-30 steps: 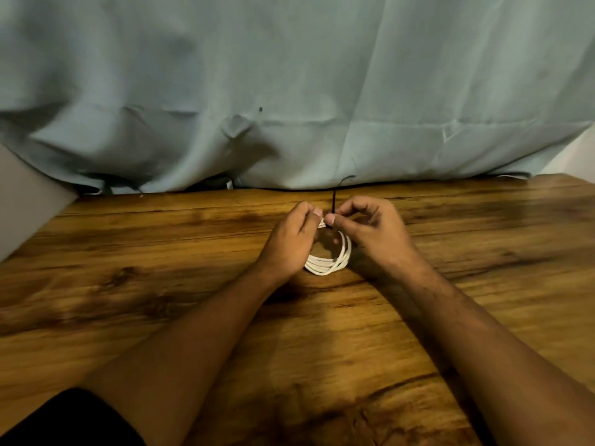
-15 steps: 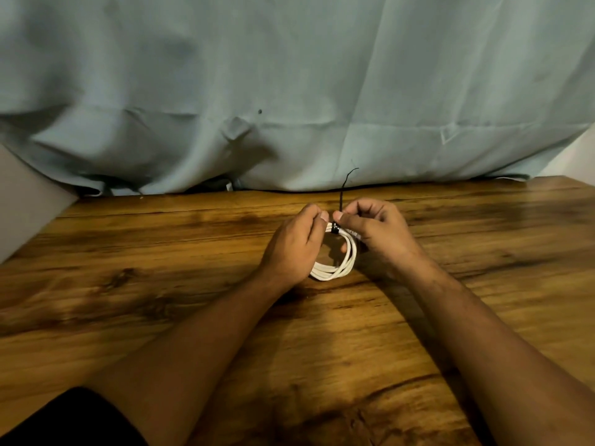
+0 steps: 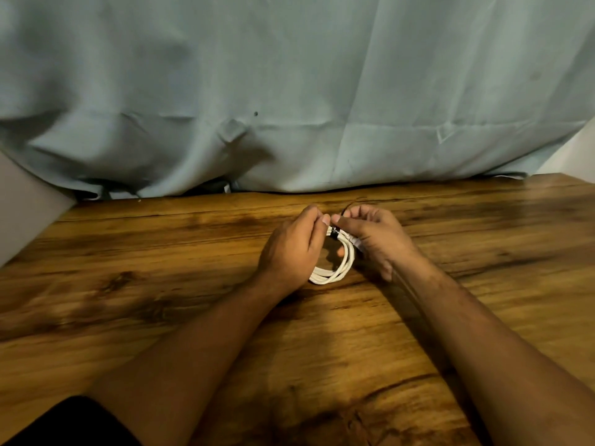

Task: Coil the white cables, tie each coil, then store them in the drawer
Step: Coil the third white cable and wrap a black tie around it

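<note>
Bench [image 3: 161,268] nearest. Above it, upright between left hand [image 3: 289,249] and right hand [image 3: 376,239]: coil [image 3: 335,273] of white cable. Lower loops hanging below the fingers [image 3: 317,217], contact with bench unclear. Top strands level with the fingertips, both hands curled and pinching there at a black tie [image 3: 335,234]. Judged light, limp and springy, prone to unwinding; best gripped across all strands beside the tie. Curtain [image 3: 289,91] beyond.

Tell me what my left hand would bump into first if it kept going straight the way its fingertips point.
Probably the right hand: the left hand aims its fingertips at that hand's thumb tip, almost touching, just above the black tie on the white cable coil. Depth is unclear.
</note>
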The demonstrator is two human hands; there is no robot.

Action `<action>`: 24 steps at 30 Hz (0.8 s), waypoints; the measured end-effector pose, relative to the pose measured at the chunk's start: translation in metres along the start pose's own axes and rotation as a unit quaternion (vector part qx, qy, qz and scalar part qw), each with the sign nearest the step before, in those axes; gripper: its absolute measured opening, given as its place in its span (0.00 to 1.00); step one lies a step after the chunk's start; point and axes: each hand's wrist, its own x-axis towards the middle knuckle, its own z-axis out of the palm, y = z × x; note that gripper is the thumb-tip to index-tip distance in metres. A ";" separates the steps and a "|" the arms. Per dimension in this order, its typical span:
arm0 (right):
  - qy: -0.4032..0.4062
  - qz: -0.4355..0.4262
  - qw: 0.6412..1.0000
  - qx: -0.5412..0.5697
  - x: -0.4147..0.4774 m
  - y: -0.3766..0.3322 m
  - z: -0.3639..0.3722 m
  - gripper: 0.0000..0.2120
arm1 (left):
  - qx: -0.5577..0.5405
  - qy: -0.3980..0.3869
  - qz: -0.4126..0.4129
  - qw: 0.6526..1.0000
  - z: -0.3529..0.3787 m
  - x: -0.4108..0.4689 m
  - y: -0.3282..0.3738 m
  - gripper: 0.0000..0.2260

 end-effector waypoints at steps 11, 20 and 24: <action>-0.048 0.005 0.998 -0.047 0.000 -0.002 -0.005 0.09 | -0.001 0.000 -0.012 1.000 0.000 0.000 -0.001 0.10; -0.154 0.041 0.983 -0.090 -0.007 -0.006 -0.006 0.01 | -0.093 -0.019 -0.097 0.991 0.001 0.005 -0.012 0.11; -0.146 0.020 0.984 -0.101 -0.005 0.002 -0.003 0.13 | -0.115 -0.031 -0.107 0.987 0.002 0.005 -0.012 0.12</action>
